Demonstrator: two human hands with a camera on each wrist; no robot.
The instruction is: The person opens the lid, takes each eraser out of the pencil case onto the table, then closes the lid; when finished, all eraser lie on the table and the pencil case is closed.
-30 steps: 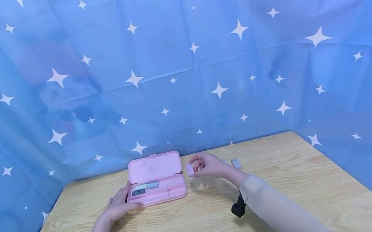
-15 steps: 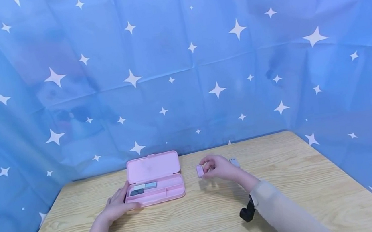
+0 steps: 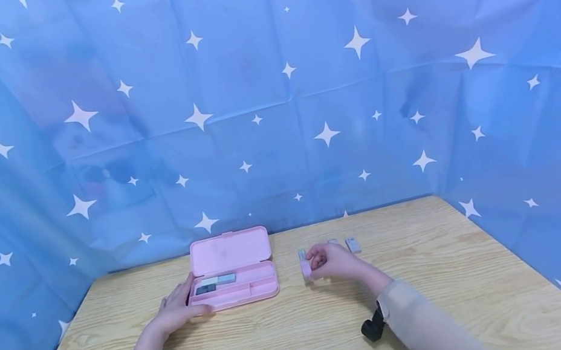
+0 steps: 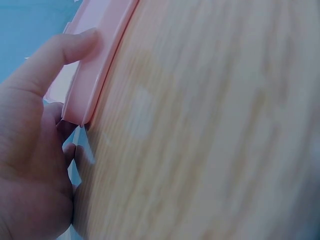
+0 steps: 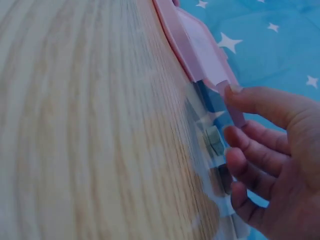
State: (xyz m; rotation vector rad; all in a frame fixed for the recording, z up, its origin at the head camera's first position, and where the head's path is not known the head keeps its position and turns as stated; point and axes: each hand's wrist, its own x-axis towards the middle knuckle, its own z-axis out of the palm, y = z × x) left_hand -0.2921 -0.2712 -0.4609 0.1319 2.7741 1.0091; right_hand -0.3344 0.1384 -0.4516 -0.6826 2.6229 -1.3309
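Note:
A pink pencil case [image 3: 264, 291] lies with its lid raised at the back left of the table. My left hand [image 3: 174, 312] holds its left end, thumb on the front wall [image 4: 90, 75] and fingers round the side. Inside the case are a whitish block [image 3: 210, 281], a light blue block [image 3: 227, 279] and a dark grey block [image 3: 205, 289]. To the right of the case, my right hand [image 3: 337, 261] pinches a small pink rectangular block [image 5: 232, 107] between thumb and fingers, low over the table. Just behind it stands a pale green block [image 3: 301, 253].
A grey block [image 3: 353, 245] lies behind the right hand, and another pale block [image 3: 332, 241] shows beside it, partly covered by that hand. The wooden table [image 3: 285, 345] ends at a blue star-patterned curtain [image 3: 278, 157] at the back.
My right hand has moved right, away from the case, then a little nearer the front with the pink block. The green block has come into sight behind it. My left hand has stayed on the case.

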